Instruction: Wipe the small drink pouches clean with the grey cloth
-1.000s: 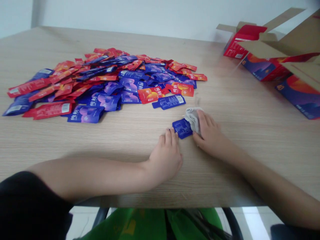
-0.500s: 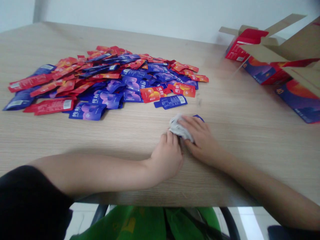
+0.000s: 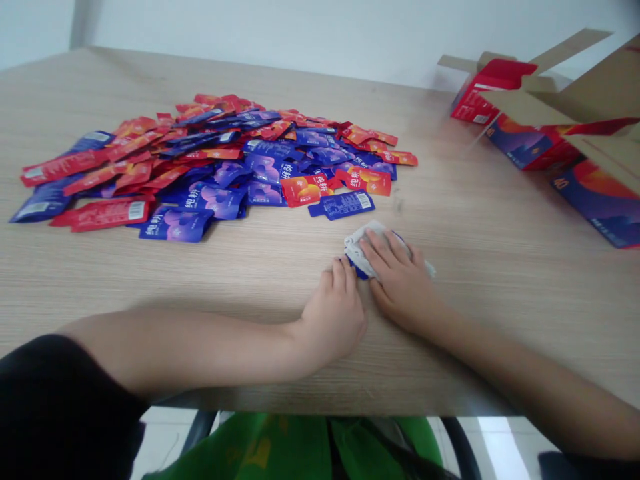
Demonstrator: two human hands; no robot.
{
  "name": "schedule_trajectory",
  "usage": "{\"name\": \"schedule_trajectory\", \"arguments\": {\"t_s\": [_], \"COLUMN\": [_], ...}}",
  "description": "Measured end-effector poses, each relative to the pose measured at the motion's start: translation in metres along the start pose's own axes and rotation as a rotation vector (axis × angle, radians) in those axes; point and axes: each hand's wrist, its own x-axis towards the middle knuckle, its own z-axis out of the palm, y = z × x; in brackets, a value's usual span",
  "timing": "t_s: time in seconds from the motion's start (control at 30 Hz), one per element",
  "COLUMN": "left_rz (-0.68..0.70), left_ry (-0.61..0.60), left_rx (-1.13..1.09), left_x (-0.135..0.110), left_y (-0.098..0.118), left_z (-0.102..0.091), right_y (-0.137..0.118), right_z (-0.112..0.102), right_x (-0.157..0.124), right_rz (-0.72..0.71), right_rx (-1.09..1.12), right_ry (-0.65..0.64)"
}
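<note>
My right hand (image 3: 400, 280) lies with fingers flat on a crumpled white cloth (image 3: 359, 243), pressing it onto a small blue packet (image 3: 358, 269) on the wooden table (image 3: 500, 267). Only slivers of the packet show under the cloth. My left hand (image 3: 336, 313) rests knuckles-up just left of it, fingers curled, fingertips touching the packet's near-left edge. A large heap of red and blue packets (image 3: 210, 160) lies to the far left, and one single blue packet (image 3: 341, 204) sits closest to my hands.
Opened red-and-blue cardboard boxes (image 3: 550, 127) with raised flaps stand at the far right of the table. The table's near edge (image 3: 350, 407) runs under my forearms, with a green bag (image 3: 300, 447) below it.
My right hand slid the cloth leftward over the blue packet, then a little back toward the middle; the packet is now almost covered. My left hand has stayed put.
</note>
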Motion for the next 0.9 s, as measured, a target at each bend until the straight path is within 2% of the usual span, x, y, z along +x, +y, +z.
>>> {"name": "schedule_trajectory", "arguments": {"t_s": [0.1, 0.2, 0.27, 0.4, 0.5, 0.73, 0.9], "left_rz": [0.016, 0.021, 0.022, 0.038, -0.008, -0.047, -0.07], "left_ry": [0.002, 0.007, 0.016, 0.059, 0.096, 0.209, 0.227], "left_rx": [-0.013, -0.033, -0.043, -0.064, -0.137, -0.284, -0.295], "left_x": [0.0, 0.0, 0.0, 0.0, 0.007, 0.061, 0.108], "left_y": [-0.001, -0.002, -0.003, -0.005, -0.011, -0.037, -0.057], "left_z": [-0.001, -0.002, -0.002, 0.0, 0.006, 0.029, 0.041], "right_y": [0.003, 0.02, 0.027, 0.019, 0.016, 0.05, 0.07], "right_z": [-0.001, 0.0, 0.001, 0.003, 0.011, 0.035, 0.042], "right_x": [0.001, 0.004, 0.005, 0.004, 0.014, 0.059, 0.089], "right_rz": [-0.039, 0.1, 0.14, -0.05, -0.061, 0.117, 0.26], "right_rx": [0.016, 0.017, 0.022, 0.063, 0.065, 0.012, -0.012], "right_ry": [-0.009, -0.011, -0.004, -0.004, 0.039, 0.126, 0.151]}}
